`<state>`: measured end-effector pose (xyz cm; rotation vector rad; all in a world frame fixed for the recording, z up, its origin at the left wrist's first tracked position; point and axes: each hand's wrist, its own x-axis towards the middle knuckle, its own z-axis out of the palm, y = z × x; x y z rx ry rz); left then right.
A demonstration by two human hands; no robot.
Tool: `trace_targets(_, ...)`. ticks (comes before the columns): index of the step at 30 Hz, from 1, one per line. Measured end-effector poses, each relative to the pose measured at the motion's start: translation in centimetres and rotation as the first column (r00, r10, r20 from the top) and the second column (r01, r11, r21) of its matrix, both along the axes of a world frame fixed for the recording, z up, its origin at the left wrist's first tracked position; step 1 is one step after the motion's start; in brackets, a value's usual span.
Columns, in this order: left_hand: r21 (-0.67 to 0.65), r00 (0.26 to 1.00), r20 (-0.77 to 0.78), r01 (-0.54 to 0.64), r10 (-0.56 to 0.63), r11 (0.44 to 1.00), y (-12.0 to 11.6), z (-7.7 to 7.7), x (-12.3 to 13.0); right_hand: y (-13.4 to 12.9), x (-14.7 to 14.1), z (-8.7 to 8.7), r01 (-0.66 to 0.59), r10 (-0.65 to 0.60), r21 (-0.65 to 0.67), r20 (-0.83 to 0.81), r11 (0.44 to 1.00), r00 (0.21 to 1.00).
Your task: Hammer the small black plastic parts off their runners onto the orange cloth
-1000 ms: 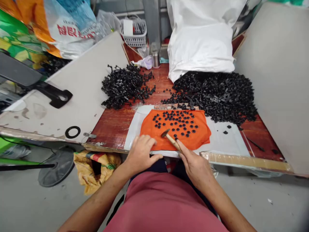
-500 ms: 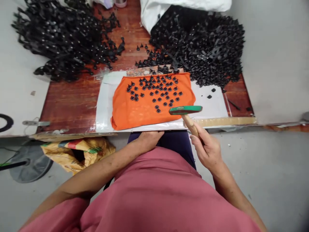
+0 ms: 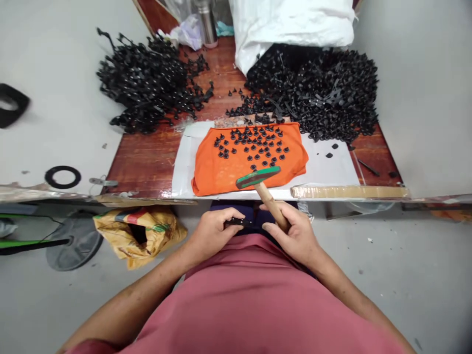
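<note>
My right hand (image 3: 298,233) is closed around the wooden handle of a hammer-like tool (image 3: 271,201). Its long green and dark brown head points away from me, over the front part of an orange cloth (image 3: 217,172). Many small black pegs with round bases (image 3: 265,150) stand on that cloth, mostly toward its back and right. Over my lap, below the table edge, my left hand (image 3: 216,231) pinches a dark piece with small shiny dots (image 3: 239,222). Its exact kind is partly hidden by my fingers.
A pile of black strap-like parts (image 3: 143,83) lies back left, and a heap of small black pieces (image 3: 324,93) back right under a white sack (image 3: 291,24). A metal flask (image 3: 208,24) stands behind. A yellow woven bag (image 3: 162,231) is on the floor at left.
My left hand has come up from the table's edge and now shows a dark piece in its fingers. My right hand moved left and toward me with the tool. The camera view shifted.
</note>
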<state>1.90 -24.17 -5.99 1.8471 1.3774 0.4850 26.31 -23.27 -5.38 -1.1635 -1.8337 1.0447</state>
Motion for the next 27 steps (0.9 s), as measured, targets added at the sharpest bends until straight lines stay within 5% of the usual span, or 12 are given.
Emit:
trace_targets(6,0.134,0.963,-0.211,-0.139,0.166,0.981,1.4,2.3,-0.8,1.4,-2.8,1.0,-0.083,0.085,-0.025,0.091,0.996,0.992)
trace_targets(9,0.021,0.970,-0.061,-0.234,0.235,0.972,1.9,3.3,-1.6,1.8,-4.0,0.6,-0.032,0.034,-0.038,0.070,0.999,0.997)
trace_targets(11,-0.119,0.932,0.215,-0.270,0.290,0.955,2.1,3.8,-2.2,2.0,-4.7,0.6,0.037,-0.037,-0.082,0.005,0.996,0.999)
trace_targets(14,-0.281,0.623,0.655,-0.325,0.428,0.903,2.3,3.9,-3.2,2.4,-5.2,0.9,0.130,-0.169,-0.268,-0.128,0.955,0.977)
trace_targets(16,-0.338,0.433,0.753,-0.392,0.496,0.856,2.2,3.4,-3.6,2.8,-5.3,1.2,0.116,-0.231,-0.424,-0.230,0.898,0.945)
trace_targets(17,-0.351,0.399,0.759,-0.414,0.514,0.840,2.2,3.0,-3.8,2.9,-5.3,1.3,0.087,-0.249,-0.481,-0.282,0.872,0.927)
trace_targets(22,-0.313,0.477,0.774,-0.286,0.418,0.906,2.1,2.1,-2.5,3.3,-5.6,1.2,-0.086,-0.245,-0.578,-0.470,0.811,0.848)
trace_targets(27,-0.341,0.430,0.812,-0.200,0.395,0.919,3.5,2.7,-0.4,3.3,-6.1,0.7,-0.186,-0.191,-0.562,-0.544,0.806,0.817)
